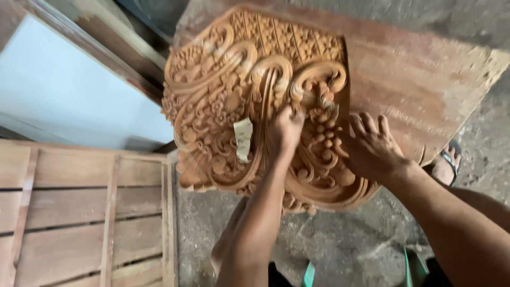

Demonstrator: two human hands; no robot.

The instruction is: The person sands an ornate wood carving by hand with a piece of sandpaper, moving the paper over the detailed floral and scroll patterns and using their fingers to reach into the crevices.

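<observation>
The carved wooden panel (239, 95), a large ornate piece of scrolls and leaves, leans on a reddish board (425, 79) behind it, its lower edge toward the person. Left of the panel stands a slatted wooden pallet (79, 212), with a pale blue sheet (64, 90) above that; below the panel is rough grey concrete floor (345, 250), dusty and uneven, and a sandalled foot (446, 165) shows to its right. The left hand (286, 130) is curled nearly closed at the panel's centre; whether it grips a strip of sandpaper (243, 139) dangling beside it I cannot tell. The right hand (372, 146) lies spread and flat, steadying the panel's right side. Pressing hard could, I judge, chip the thin raised curls or let the panel slide.
</observation>
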